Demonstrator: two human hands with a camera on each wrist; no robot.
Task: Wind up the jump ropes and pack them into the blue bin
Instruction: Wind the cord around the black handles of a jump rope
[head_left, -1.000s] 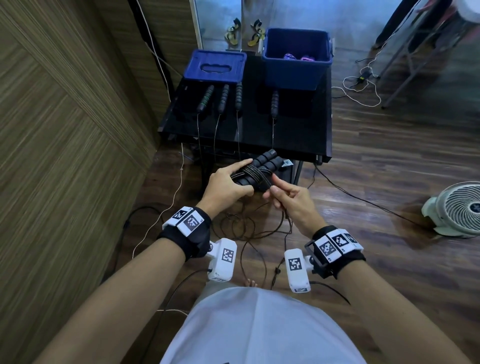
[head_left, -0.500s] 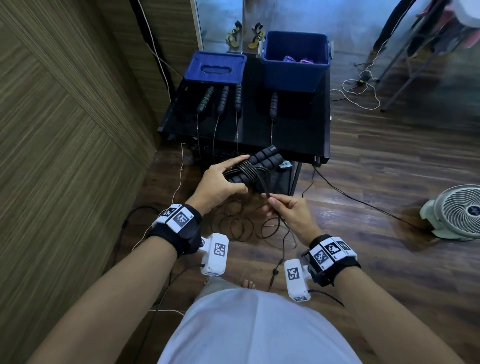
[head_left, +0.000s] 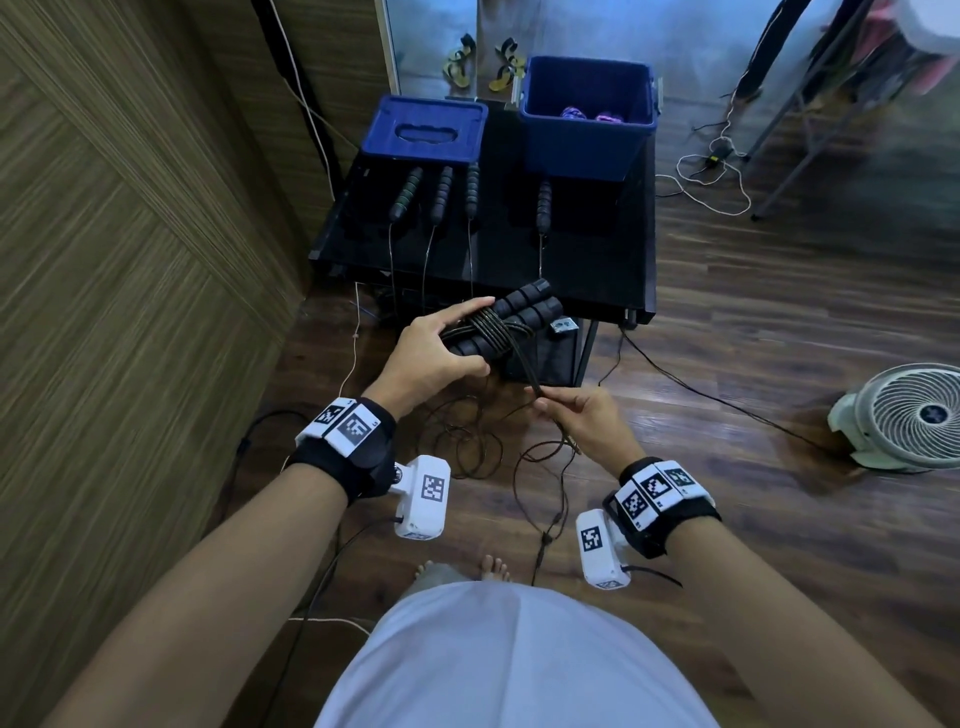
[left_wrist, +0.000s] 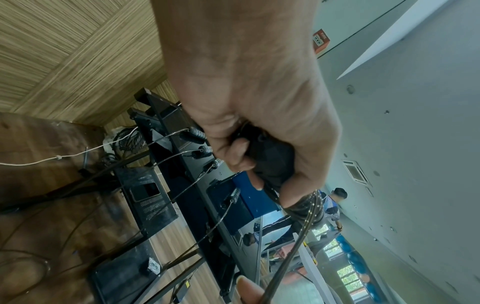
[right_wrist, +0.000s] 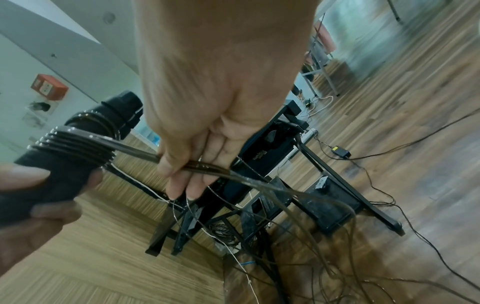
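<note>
My left hand (head_left: 441, 348) grips two black jump-rope handles (head_left: 524, 312) held side by side, with several turns of dark cord (head_left: 496, 332) wound round their middle. In the left wrist view the left hand (left_wrist: 259, 148) is curled round the handles (left_wrist: 270, 162). My right hand (head_left: 576, 415) pinches the doubled cord (head_left: 527, 371) below the bundle; the right wrist view shows that cord (right_wrist: 202, 165) running taut from the wound handles (right_wrist: 78, 144) through the right hand (right_wrist: 189, 168). Slack cord (head_left: 478, 441) loops down to the floor. The blue bin (head_left: 587, 119) stands at the table's far right.
A blue lid (head_left: 426, 127) lies at the far left of the black table (head_left: 597, 270). Several other rope handles (head_left: 441, 192) lie in front of it, their cords hanging over the near edge. A wood-panel wall is left, a white fan (head_left: 909, 415) right, cables on the floor.
My right hand has drawn down and back from the bundle toward me, pulling the cord taut. The left hand keeps its hold on the handles.
</note>
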